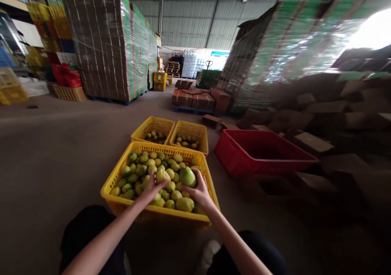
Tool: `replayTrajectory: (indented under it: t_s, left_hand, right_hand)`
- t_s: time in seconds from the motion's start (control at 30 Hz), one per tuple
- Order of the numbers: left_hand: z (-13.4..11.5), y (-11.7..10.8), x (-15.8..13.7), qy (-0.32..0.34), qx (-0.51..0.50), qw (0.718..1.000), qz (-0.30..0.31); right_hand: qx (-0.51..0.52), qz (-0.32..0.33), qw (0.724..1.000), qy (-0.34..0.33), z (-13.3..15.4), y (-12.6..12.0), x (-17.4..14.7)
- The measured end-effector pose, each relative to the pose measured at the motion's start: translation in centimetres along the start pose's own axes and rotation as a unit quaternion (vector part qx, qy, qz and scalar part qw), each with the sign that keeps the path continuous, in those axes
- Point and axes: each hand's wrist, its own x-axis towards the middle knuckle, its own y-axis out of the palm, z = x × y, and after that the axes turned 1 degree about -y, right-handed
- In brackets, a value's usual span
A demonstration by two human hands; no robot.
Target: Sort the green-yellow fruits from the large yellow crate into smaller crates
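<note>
A yellow plastic crate [114, 177] full of yellow and green lemons [185, 204] stands on the floor between my knees. Over its middle, my left hand [156, 186] is closed around a pale yellow lemon [163, 176]. My right hand [200, 188] grips a larger green lemon [187, 177] from its right side, above the crate's right half. Both held lemons are just over the heap, a short gap apart. My fingers partly cover each of them.
Behind the full crate are two yellow crates [152, 122] [190, 126] partly filled with lemons. A red bin [235, 161] stands to the right, beside piled cardboard boxes [317, 142]. Wrapped pallet stacks [100, 47] rise farther back, with flattened cartons [195, 100] on a low pallet.
</note>
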Motion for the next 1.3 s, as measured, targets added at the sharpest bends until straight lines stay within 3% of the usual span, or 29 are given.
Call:
replayTrajectory:
  t_s: [0.2,0.4,0.5,0.73,0.83,0.97,1.1,1.2,1.3]
  left_hand:
    - [0.6,-0.2,0.5,0.094,0.015,0.995,0.036]
    - [-1.5,-0.9,2.3,0.111,-0.064,0.992,0.012]
    - [-2.5,-1.1,2.6,0.136,-0.100,0.985,0.031]
    - [-2.9,-0.9,1.9,0.225,-0.001,0.974,0.016]
    - [-3.1,-0.7,2.0,0.237,0.003,0.971,0.012]
    - [-3.7,-0.1,2.1,0.226,-0.017,0.974,0.022]
    - [-4.5,0.5,1.7,0.151,-0.082,0.983,0.066]
    - [-4.9,0.8,1.3,0.058,-0.144,0.986,0.056]
    - [-5.2,1.4,1.0,-0.088,-0.197,0.975,0.054]
  right_hand:
    - [-0.043,0.023,0.997,-0.059,-1.8,-0.7,3.7]
    - [-0.128,0.012,0.976,-0.176,-3.0,0.4,4.3]
    - [-0.221,-0.021,0.948,-0.228,-3.5,0.8,4.2]
    - [-0.328,-0.034,0.857,-0.396,-3.2,0.0,4.0]
    - [-0.352,-0.033,0.835,-0.421,-2.9,-0.5,3.5]
    - [-0.335,-0.054,0.842,-0.419,-2.7,-0.8,3.0]
    - [-0.303,-0.053,0.865,-0.397,-1.1,-1.4,2.8]
    - [-0.245,0.013,0.923,-0.295,0.9,-2.0,2.6]
    - [-0.139,0.053,0.982,-0.119,1.7,-1.7,2.3]
